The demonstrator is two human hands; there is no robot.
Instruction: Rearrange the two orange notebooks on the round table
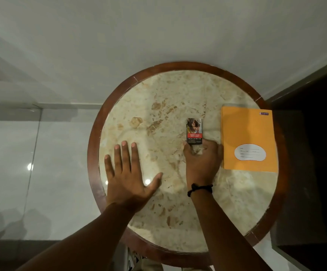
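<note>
An orange notebook with a white name label lies flat at the right side of the round marble table, its right edge reaching the wooden rim. Only one orange cover shows; a second one under it cannot be made out. My right hand rests just left of the notebook, fingers curled around the near end of a small printed box. My left hand lies flat on the marble at the table's left, fingers spread, holding nothing.
A brown wooden rim rings the marble top. Dark furniture stands close against the table's right side. A pale glossy floor lies to the left and beyond.
</note>
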